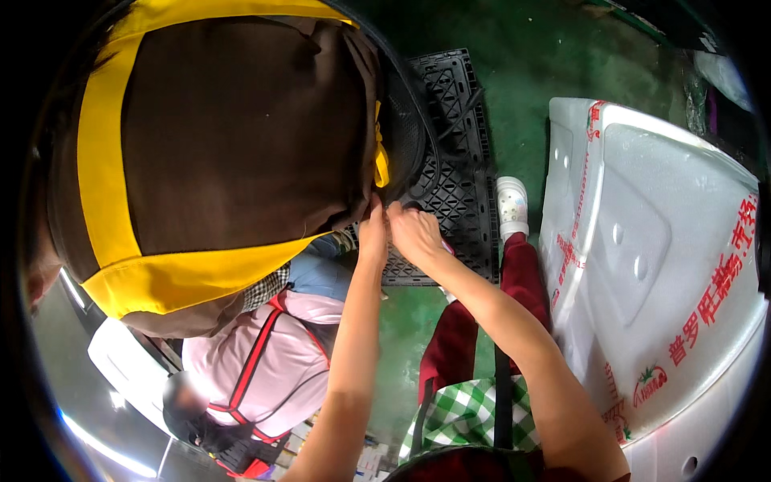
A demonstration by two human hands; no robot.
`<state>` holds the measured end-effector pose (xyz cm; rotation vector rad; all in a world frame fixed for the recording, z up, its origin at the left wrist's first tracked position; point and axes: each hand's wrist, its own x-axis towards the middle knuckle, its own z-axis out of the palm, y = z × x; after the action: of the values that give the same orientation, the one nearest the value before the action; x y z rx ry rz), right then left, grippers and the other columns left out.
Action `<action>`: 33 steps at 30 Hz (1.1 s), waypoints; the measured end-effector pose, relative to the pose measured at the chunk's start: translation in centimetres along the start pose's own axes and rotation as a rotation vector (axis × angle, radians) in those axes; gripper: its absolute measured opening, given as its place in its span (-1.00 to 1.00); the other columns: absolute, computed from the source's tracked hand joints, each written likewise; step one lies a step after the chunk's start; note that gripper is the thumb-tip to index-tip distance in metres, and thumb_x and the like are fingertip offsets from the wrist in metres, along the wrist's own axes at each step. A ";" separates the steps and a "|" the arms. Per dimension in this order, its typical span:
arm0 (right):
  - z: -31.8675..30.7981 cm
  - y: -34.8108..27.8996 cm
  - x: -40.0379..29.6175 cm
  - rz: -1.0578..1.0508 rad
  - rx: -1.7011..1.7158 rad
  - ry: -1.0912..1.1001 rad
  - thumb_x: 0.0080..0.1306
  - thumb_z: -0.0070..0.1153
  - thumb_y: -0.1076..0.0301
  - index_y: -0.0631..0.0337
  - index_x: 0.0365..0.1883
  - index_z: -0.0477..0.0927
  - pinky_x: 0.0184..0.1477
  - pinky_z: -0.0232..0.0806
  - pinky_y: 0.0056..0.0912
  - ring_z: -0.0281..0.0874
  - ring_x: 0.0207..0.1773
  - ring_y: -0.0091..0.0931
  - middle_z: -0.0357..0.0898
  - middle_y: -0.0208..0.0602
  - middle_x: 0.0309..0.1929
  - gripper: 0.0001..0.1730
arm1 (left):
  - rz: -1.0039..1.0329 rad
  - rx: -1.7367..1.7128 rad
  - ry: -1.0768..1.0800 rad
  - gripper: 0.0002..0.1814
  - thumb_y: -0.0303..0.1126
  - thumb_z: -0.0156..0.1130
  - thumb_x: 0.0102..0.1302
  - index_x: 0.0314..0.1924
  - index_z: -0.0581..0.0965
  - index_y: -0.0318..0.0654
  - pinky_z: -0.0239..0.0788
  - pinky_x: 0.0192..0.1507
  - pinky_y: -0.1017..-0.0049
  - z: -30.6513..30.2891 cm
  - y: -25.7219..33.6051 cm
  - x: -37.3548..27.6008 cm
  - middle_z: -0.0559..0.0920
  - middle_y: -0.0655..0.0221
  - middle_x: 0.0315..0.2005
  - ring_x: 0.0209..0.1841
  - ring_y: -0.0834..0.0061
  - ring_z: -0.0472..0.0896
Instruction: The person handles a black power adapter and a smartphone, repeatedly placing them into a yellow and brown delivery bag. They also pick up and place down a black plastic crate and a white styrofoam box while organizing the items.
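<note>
A large brown cloth garment (pixel 253 132) with yellow trim (pixel 102 156), apparently an apron on a person close by, fills the upper left. On its right edge hangs a yellow bow (pixel 381 156). Just below the bow, my left hand (pixel 373 232) touches the edge of the brown cloth with its fingers drawn together. Close beside it, my right hand (pixel 415 232) has its fingers curled. The fingertips of both hands are mostly hidden, so I cannot tell what lies between them. Behind the garment's edge is a dark mesh piece (pixel 402 135) with a black curved rim.
A black plastic pallet (pixel 461 211) lies on the green floor (pixel 524 66) beneath my hands. At right stands a white foam box (pixel 638 241) with red-printed tape. My foot in a white clog (pixel 513 205) is beside the pallet. Another person in a pink top (pixel 265 355) is at lower left.
</note>
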<state>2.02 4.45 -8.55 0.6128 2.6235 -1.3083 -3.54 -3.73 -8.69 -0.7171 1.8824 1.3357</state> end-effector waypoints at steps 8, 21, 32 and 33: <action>-4.9 6.4 1.5 -0.290 -0.169 0.380 -0.19 0.02 0.42 0.07 -0.53 0.51 -0.46 0.24 -0.41 0.45 -0.51 -0.48 0.44 -0.44 -0.65 -0.83 | 0.226 -0.269 0.230 -0.87 -0.40 -0.02 0.27 -0.19 0.37 -0.23 0.20 -0.49 0.66 4.0 0.9 -1.3 0.38 0.44 -0.45 -0.54 0.69 0.28; -8.0 6.3 3.6 -0.395 -0.172 0.556 -0.14 0.05 0.49 0.08 -0.57 0.58 -0.46 0.19 -0.43 0.43 -0.50 -0.48 0.52 -0.47 -0.58 -0.86 | 0.249 -0.235 0.249 -0.79 -0.29 0.01 0.26 -0.46 0.36 -0.24 0.28 -0.49 0.62 3.3 0.7 -3.1 0.39 0.49 -0.66 -0.62 0.68 0.33; 7.0 10.0 -7.8 0.303 0.132 0.100 0.02 0.17 0.22 0.32 -0.12 0.33 -0.19 0.27 -0.24 0.37 -0.19 -0.22 0.40 -0.09 -0.25 -0.48 | 0.211 -0.129 0.014 -0.64 -0.07 -0.12 0.32 -0.33 0.40 -0.24 0.27 -0.28 0.59 -1.6 -8.5 0.3 0.45 0.43 -0.50 -0.43 0.60 0.39; 8.5 9.9 -8.8 0.334 0.126 0.044 -0.02 0.19 0.21 0.35 -0.07 0.30 -0.13 0.25 -0.23 0.34 -0.12 -0.20 0.36 -0.04 -0.15 -0.40 | 0.166 -0.049 0.063 -0.64 -0.06 -0.11 0.32 -0.33 0.41 -0.24 0.25 -0.28 0.59 -2.4 -11.1 0.5 0.45 0.43 -0.49 -0.42 0.61 0.39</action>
<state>13.71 0.47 -18.28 1.0571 2.3475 -1.3694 4.17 -9.48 -14.72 -0.6449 2.0016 1.4828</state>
